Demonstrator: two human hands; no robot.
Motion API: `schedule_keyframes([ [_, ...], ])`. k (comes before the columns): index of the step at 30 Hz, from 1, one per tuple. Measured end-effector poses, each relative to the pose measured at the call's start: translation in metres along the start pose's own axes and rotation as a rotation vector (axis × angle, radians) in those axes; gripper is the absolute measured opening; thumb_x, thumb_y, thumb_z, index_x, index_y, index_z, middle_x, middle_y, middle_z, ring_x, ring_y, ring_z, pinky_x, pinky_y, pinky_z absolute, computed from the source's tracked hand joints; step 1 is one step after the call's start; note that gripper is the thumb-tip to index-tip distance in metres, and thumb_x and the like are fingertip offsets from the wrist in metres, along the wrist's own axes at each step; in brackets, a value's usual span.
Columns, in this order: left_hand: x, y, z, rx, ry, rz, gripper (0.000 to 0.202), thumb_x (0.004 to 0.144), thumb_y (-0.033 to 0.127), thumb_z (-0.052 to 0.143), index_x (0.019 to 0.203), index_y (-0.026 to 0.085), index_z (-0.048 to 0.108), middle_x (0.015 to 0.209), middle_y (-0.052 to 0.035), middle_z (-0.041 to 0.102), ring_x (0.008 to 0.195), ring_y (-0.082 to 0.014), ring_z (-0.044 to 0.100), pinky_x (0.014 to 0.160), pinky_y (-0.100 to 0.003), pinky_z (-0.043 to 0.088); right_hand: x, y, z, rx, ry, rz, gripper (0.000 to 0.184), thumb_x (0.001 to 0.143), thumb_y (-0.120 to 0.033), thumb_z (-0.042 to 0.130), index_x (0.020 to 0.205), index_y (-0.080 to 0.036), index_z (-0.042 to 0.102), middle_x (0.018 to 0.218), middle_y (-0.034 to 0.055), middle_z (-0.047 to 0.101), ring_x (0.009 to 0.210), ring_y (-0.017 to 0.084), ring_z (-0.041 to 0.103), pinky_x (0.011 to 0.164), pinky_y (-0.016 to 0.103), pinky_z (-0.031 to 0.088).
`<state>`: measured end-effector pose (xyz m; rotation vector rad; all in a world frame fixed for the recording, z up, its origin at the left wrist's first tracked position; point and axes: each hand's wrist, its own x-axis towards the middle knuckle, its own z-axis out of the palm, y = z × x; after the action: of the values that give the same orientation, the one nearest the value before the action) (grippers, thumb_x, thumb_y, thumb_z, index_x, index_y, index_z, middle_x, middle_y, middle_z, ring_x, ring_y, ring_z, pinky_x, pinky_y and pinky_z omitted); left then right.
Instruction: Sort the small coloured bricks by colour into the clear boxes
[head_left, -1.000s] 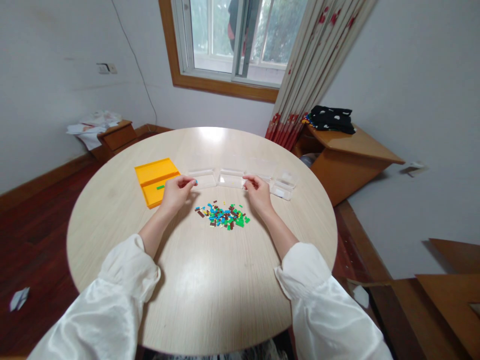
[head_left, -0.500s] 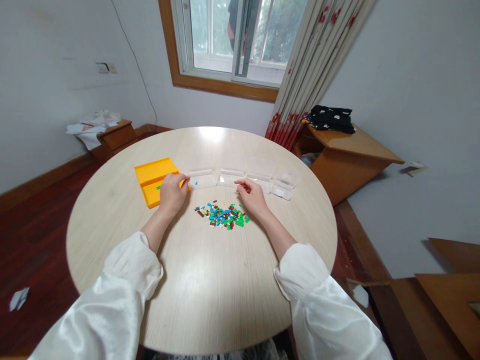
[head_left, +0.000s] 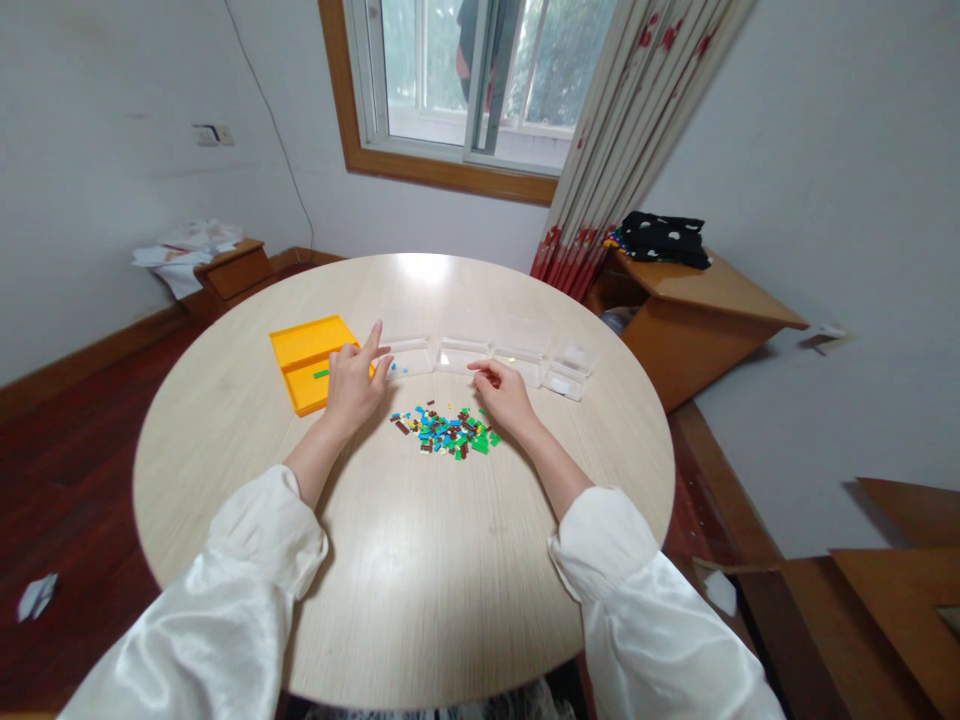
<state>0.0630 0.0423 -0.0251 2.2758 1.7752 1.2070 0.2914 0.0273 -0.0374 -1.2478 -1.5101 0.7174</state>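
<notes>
Pale round table (head_left: 420, 560) is carrying a pile of small bricks (head_left: 446, 432) at its middle. The left hand (head_left: 352, 380) is resting with fingers splayed wide between the yellow tray (head_left: 300, 350) and the clear boxes (head_left: 517, 352). The right hand (head_left: 504, 395) is pinching its fingertips together at the pile's far right edge; whether on a brick, I cannot tell.

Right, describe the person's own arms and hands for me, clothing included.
Both arms wear loose, glossy white, satin-like long sleeves. The left sleeve and right sleeve billow and gather at the cuffs. The left hand and right hand are bare, with no gloves, rings or watch visible.
</notes>
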Motion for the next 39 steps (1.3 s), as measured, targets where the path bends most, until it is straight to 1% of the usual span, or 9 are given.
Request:
schedule_keyframes([
  [2, -0.001, 0.001, -0.001, -0.004, -0.003, 0.017, 0.035, 0.086, 0.032, 0.045, 0.115, 0.018, 0.060, 0.086, -0.0088, 0.065, 0.082, -0.0219, 0.048, 0.081, -0.036, 0.034, -0.001, 0.000, 0.001, -0.025, -0.015, -0.014, 0.024, 0.073, -0.023, 0.048, 0.086, -0.017, 0.067, 0.070, 0.0004, 0.063, 0.061, 0.012, 0.053, 0.061, 0.025, 0.044],
  [4, -0.003, 0.003, -0.001, -0.002, -0.039, 0.037, 0.026, 0.085, 0.033, 0.046, 0.087, 0.017, 0.067, 0.076, -0.0072, 0.061, 0.076, -0.0205, 0.047, 0.076, -0.034, 0.035, -0.002, -0.001, 0.001, -0.067, -0.050, -0.041, 0.022, 0.073, -0.023, 0.049, 0.083, -0.017, 0.068, 0.076, 0.0021, 0.065, 0.063, 0.012, 0.054, 0.061, 0.026, 0.044],
  [6, -0.005, 0.007, 0.000, -0.008, -0.109, 0.065, 0.031, 0.084, 0.034, 0.048, 0.063, 0.017, 0.061, 0.066, -0.0049, 0.054, 0.069, -0.0183, 0.046, 0.070, -0.031, 0.035, -0.003, -0.001, 0.000, -0.129, -0.090, -0.080, 0.019, 0.072, -0.021, 0.051, 0.079, -0.017, 0.069, 0.078, 0.0029, 0.065, 0.065, 0.012, 0.054, 0.064, 0.027, 0.044],
  [8, -0.007, 0.012, 0.001, -0.038, -0.193, 0.108, 0.034, 0.084, 0.034, 0.049, 0.055, 0.017, 0.055, 0.060, -0.0027, 0.048, 0.064, -0.0164, 0.044, 0.066, -0.029, 0.035, -0.003, 0.000, -0.003, -0.195, -0.110, -0.113, 0.018, 0.071, -0.018, 0.052, 0.078, -0.017, 0.069, 0.077, 0.0027, 0.065, 0.066, 0.013, 0.054, 0.068, 0.028, 0.044],
  [14, -0.011, 0.025, 0.003, -0.132, -0.409, 0.206, 0.025, 0.081, 0.030, 0.051, 0.061, 0.017, 0.059, 0.060, -0.0018, 0.050, 0.063, -0.0147, 0.045, 0.063, -0.027, 0.035, -0.002, 0.001, -0.010, -0.281, -0.112, -0.127, 0.023, 0.068, -0.008, 0.049, 0.073, -0.018, 0.068, 0.074, 0.0015, 0.062, 0.068, 0.013, 0.053, 0.071, 0.028, 0.044],
  [24, -0.013, 0.024, 0.001, -0.089, -0.508, 0.195, 0.030, 0.078, 0.029, 0.047, 0.050, 0.018, 0.047, 0.051, 0.0001, 0.046, 0.051, -0.0115, 0.041, 0.055, -0.025, 0.030, -0.004, -0.001, -0.012, -0.299, -0.291, -0.160, 0.020, 0.070, -0.005, 0.053, 0.074, -0.017, 0.069, 0.075, 0.0015, 0.061, 0.070, 0.012, 0.054, 0.070, 0.027, 0.043],
  [29, -0.012, 0.023, 0.003, -0.118, -0.496, 0.200, 0.024, 0.078, 0.030, 0.047, 0.060, 0.017, 0.056, 0.058, -0.0022, 0.055, 0.055, -0.0134, 0.046, 0.056, -0.025, 0.032, -0.006, -0.002, -0.004, -0.284, -0.303, -0.259, 0.019, 0.076, -0.011, 0.058, 0.087, -0.020, 0.071, 0.090, 0.0045, 0.064, 0.086, 0.015, 0.057, 0.083, 0.032, 0.044],
  [33, -0.011, 0.021, 0.003, -0.037, -0.425, 0.116, 0.023, 0.079, 0.029, 0.046, 0.062, 0.017, 0.056, 0.060, -0.0036, 0.057, 0.057, -0.0148, 0.048, 0.057, -0.026, 0.032, -0.011, -0.007, 0.007, -0.276, -0.410, -0.323, 0.026, 0.080, -0.014, 0.056, 0.100, -0.023, 0.069, 0.111, 0.0064, 0.065, 0.109, 0.018, 0.055, 0.098, 0.040, 0.036],
  [39, -0.011, 0.020, 0.002, -0.029, -0.393, 0.035, 0.021, 0.078, 0.027, 0.046, 0.062, 0.017, 0.054, 0.057, -0.0031, 0.056, 0.054, -0.0148, 0.048, 0.056, -0.026, 0.031, -0.018, -0.022, 0.015, -0.437, -0.569, -0.309, 0.028, 0.086, -0.012, 0.048, 0.104, -0.023, 0.067, 0.119, 0.0073, 0.063, 0.119, 0.023, 0.051, 0.099, 0.048, 0.027],
])
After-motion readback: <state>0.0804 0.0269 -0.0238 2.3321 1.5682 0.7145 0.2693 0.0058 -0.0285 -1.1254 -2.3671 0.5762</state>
